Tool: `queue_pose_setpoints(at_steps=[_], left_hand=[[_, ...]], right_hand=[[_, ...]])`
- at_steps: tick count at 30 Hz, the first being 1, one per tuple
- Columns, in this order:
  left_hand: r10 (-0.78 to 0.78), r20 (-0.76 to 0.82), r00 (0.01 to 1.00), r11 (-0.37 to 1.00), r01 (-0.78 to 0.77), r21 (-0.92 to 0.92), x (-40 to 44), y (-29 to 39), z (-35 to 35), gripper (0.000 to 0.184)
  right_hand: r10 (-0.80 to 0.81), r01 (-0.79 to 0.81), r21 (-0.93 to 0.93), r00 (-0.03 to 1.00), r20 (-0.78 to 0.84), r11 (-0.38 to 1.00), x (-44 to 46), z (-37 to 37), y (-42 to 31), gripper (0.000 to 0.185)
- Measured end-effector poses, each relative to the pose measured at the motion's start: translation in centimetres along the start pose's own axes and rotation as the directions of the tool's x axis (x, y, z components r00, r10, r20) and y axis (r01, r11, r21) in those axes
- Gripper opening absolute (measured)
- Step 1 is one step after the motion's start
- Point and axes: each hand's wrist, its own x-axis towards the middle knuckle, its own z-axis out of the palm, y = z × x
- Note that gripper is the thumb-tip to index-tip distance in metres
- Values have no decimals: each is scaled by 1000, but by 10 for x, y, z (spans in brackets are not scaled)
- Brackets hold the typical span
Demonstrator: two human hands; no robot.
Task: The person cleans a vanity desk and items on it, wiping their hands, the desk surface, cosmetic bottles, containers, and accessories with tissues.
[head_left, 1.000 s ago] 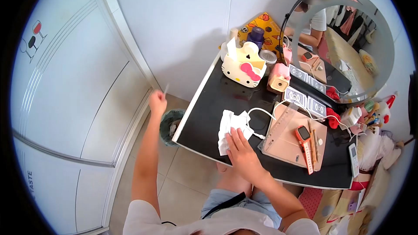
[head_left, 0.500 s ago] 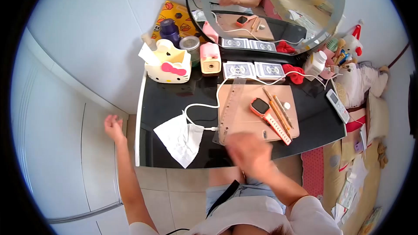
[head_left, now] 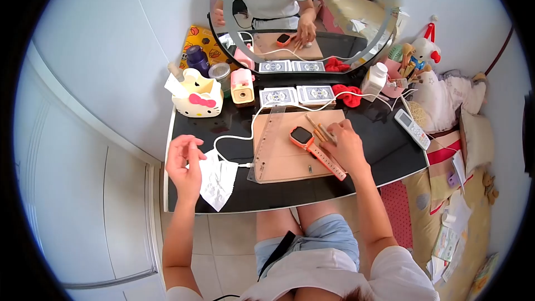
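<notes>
My left hand (head_left: 185, 161) is raised over the left part of the desk, beside a crumpled white tissue (head_left: 217, 181); its fingers are loosely curled and apart, with nothing visible in them. My right hand (head_left: 350, 147) reaches onto a pinkish-tan notebook (head_left: 278, 164), its fingers closed around thin wooden pencils (head_left: 313, 122) whose lower ends it hides. An orange smartwatch (head_left: 301, 135) lies just left of that hand, its strap toward me. A clear ruler (head_left: 269, 139) rests along the notebook's left side, near a white cable (head_left: 225, 137).
At the back left stand a cat-face holder (head_left: 198, 103), a purple bottle (head_left: 197, 60) and a pink sharpener (head_left: 242, 86). Card stacks (head_left: 278, 97) lie before the round mirror (head_left: 301, 22). A red cloth (head_left: 348, 96), white bottle (head_left: 374, 81) and remote (head_left: 412, 128) are at the right.
My left hand has come from beyond the desk's left side to the tissue. My right hand has left the tissue and moved right to the pencils. The view has shifted.
</notes>
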Motion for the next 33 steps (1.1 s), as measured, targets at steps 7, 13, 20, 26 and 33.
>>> queue_pose_setpoints(at_steps=[7,13,20,26,33], left_hand=[[-20,94,995,992,8,125,-10,-12,22,9],[35,-216,976,837,89,540,45,-54,11,86],[-54,-317,947,745,250,618,94,-95,42,137],[83,-297,951,806,111,582,86,-102,39,126],[273,-141,952,922,-217,322,47,-67,13,132]], right_hand=[[-103,121,91,978,-183,988,-5,-1,-4,30],[-240,277,277,958,-160,920,-15,-12,-7,21],[-425,436,368,898,-114,821,5,-13,-27,20],[-568,544,374,821,-54,751,32,-6,-42,20],[-703,648,359,710,35,672,56,5,-63,26]])
